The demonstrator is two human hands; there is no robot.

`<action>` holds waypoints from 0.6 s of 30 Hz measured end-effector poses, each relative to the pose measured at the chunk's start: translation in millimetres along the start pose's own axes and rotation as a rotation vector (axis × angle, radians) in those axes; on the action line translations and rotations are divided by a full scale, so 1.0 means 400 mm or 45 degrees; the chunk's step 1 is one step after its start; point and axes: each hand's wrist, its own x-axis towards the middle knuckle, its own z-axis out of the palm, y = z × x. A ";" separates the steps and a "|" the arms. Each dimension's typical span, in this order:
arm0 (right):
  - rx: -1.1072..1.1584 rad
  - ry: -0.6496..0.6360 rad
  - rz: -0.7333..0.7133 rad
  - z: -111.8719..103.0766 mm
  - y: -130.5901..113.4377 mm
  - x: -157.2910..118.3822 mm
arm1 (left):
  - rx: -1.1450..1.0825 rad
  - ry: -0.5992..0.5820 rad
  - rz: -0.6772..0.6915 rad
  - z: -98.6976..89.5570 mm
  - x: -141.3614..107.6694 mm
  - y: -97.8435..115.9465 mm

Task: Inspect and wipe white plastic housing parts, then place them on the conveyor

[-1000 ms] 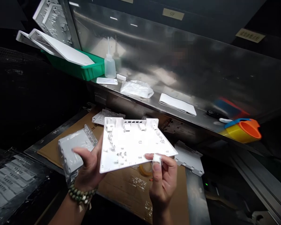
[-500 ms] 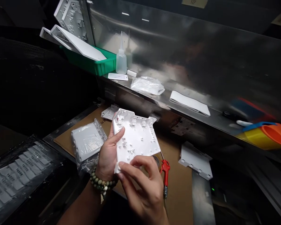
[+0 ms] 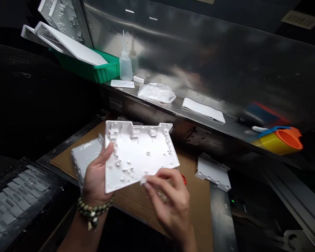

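Note:
My left hand (image 3: pixel 96 178) grips a white plastic cover (image 3: pixel 136 150) by its left edge, thumb on the inner face. That face tilts toward me and shows small clips and posts. Pinched between the thumb and fingers of my right hand (image 3: pixel 170 199) is a small white scrap (image 3: pixel 143 180), soft-looking, held against the cover's lower edge; whether it is cloth or paper I cannot make out. Just behind my right fingers a bit of a red air blow gun (image 3: pixel 184 179) shows, the rest hidden.
Brown cardboard (image 3: pixel 196 210) covers the bench. A bagged white cover (image 3: pixel 86 154) lies left, another white part (image 3: pixel 214 171) right. On the steel shelf stand a green bin (image 3: pixel 107 71), a dropper bottle (image 3: pixel 126 66), a plastic bag (image 3: pixel 156 92) and a yellow-orange container (image 3: pixel 278 140).
The cover has turned flatter and shifted left in view. My right hand has slid the white scrap from the cover's lower left corner rightward along its bottom edge. The whole view has shifted a little.

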 end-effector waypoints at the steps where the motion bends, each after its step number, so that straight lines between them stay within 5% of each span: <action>1: -0.053 0.105 0.061 -0.021 0.028 -0.001 | -0.040 0.038 -0.010 -0.023 0.004 0.011; 5: -0.195 0.432 0.152 -0.093 0.113 -0.005 | 0.005 0.016 0.053 -0.100 0.011 0.048; 10: -0.226 0.300 0.117 -0.098 0.130 -0.011 | 0.060 0.047 0.083 -0.114 0.008 0.057; 15: -0.217 0.366 0.121 -0.095 0.133 -0.013 | 0.145 0.007 0.108 -0.112 0.013 0.057; 18: -0.222 0.236 0.060 -0.096 0.145 -0.012 | 0.209 -0.054 0.140 -0.135 0.020 0.056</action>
